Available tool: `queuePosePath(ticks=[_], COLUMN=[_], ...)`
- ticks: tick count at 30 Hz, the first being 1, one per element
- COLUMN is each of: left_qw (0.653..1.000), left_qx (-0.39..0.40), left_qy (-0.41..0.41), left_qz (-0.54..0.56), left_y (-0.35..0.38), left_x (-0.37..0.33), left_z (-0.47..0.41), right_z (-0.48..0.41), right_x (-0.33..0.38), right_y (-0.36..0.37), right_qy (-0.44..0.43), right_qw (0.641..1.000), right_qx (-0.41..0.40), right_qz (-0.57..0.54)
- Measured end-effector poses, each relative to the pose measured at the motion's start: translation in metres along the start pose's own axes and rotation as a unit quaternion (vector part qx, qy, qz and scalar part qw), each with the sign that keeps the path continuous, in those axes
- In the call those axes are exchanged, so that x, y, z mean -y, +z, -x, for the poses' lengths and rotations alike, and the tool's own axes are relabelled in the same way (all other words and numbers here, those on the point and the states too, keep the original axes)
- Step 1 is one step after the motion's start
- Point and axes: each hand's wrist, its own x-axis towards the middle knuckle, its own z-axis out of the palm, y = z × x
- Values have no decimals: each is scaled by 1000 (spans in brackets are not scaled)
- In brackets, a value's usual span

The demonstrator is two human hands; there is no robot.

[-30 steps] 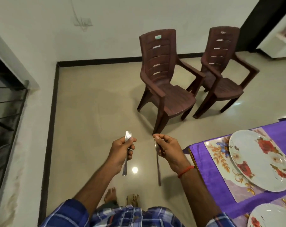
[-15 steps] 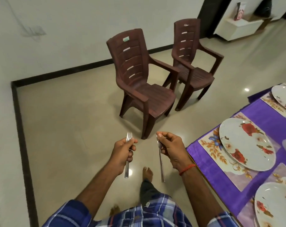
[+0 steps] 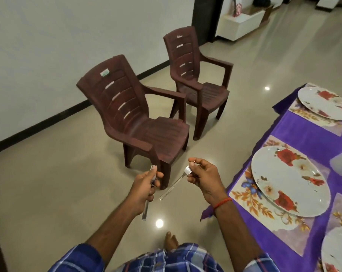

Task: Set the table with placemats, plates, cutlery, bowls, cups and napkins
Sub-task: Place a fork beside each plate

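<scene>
My left hand (image 3: pixel 144 186) grips a steel fork (image 3: pixel 146 208) upright, its tines poking out above my fingers. My right hand (image 3: pixel 204 178) pinches a steel spoon (image 3: pixel 171 188) near its bowl, the handle slanting down to the left. Both hands hover over the floor, left of the table. The table's purple cloth (image 3: pixel 311 134) carries floral placemats (image 3: pixel 250 203), each with a white rose-patterned plate (image 3: pixel 289 179) on it; a second plate (image 3: pixel 323 103) lies farther back and a third (image 3: pixel 340 252) sits at the bottom right.
Two brown plastic armchairs (image 3: pixel 138 122) (image 3: pixel 195 75) stand on the tiled floor ahead, facing the table. A white low cabinet (image 3: pixel 242 22) sits at the far right by a dark door frame. My bare foot (image 3: pixel 171 241) shows below.
The view has swung right and nearer the table, bringing more plates into sight. The spoon in my right hand has tilted from hanging straight down to slanting leftward.
</scene>
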Motion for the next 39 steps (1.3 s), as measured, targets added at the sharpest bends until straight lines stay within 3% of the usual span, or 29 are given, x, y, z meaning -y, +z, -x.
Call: queuePosePath(ticks=[11,23,39], left_qw=[995,973,929], left_qx=[79,178,307], left_qy=[-3,-20,-36], left_qz=[-57,-144,-206], left_y=[65,132,197], left_x=[-40,-74,-132], left_z=[-76,-156,-247], right_z=[-51,-91,-140], right_x=[21,41,76], right_y=[-51,-97,-90], right_qy=[-3,-4,-33], right_qw=[994,963,921], right_qx=[-81,-223,-345], right_qz=[-70,-153,-176])
